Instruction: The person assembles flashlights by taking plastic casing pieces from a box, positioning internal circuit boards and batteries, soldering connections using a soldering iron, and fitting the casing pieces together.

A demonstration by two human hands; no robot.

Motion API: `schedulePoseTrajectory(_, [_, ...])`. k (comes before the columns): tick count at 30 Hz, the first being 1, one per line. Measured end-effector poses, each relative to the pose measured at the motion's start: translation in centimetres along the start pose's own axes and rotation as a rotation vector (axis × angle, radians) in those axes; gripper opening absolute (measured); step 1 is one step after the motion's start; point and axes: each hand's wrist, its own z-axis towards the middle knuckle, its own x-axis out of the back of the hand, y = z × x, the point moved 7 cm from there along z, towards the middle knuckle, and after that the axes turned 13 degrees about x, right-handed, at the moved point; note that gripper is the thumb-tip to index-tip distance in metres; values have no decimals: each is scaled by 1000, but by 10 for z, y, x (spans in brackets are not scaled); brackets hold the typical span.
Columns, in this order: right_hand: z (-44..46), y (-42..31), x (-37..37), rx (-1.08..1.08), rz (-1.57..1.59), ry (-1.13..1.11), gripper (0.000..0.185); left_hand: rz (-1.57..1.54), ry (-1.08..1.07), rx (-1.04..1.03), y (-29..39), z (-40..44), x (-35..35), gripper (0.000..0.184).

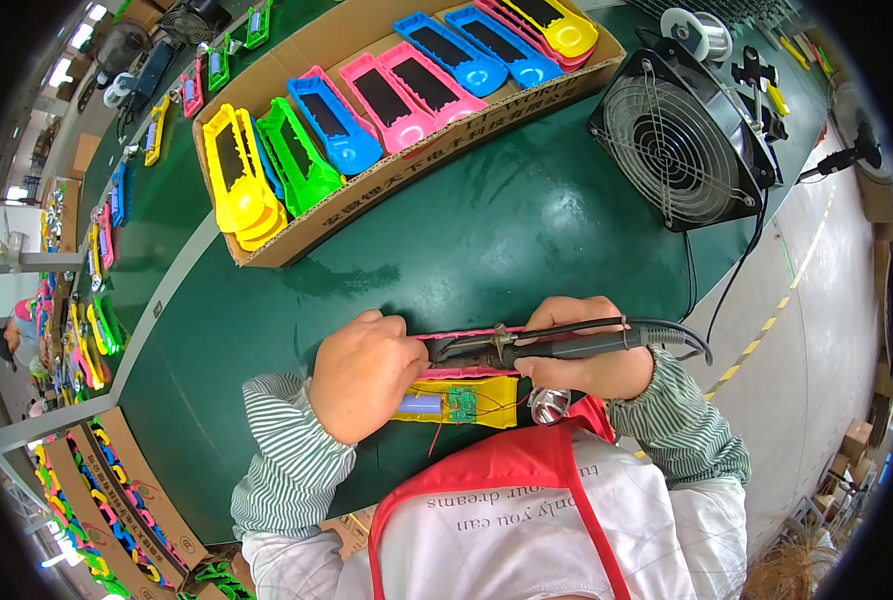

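Observation:
My right hand (591,350) is closed around a soldering iron (576,346) with a wire-feed attachment. Its tip end points left over a pink plastic flashlight casing (471,374). At that casing's left end, my left hand (366,375) has its fingers curled down onto it; the fingertips are hidden. Nearer to me lies a yellow flashlight casing (496,412) holding a blue battery cell (420,404) and a green circuit board (461,404) with thin red wires. A shiny reflector cup (549,405) sits at its right end.
Beyond my hands stands a cardboard box (416,150) of coloured casings. A black fan with a wire guard (671,150) is at the right, its cable hanging off the table edge. Behind it stands a solder spool (696,36). More casings line a belt (116,300) at left.

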Motion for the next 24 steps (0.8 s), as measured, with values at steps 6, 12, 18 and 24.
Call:
schedulePoseTrajectory(6, [-5, -8, 11, -10, -24, -23, 18, -10, 10, -14, 1, 0, 1, 8])
schedulePoseTrajectory(12, [-7, -6, 8, 0, -37, -19, 19, -47, 4, 11, -3, 1, 2, 8])
schedulePoseTrajectory(18, [-8, -7, 6, -2, -12, -12, 19, -201, -64, 25, -7, -2, 4, 10])
schedulePoseTrajectory(24, [-5, -5, 2, -5, -20, -30, 20, -124, -64, 15, -6, -2, 0, 11])
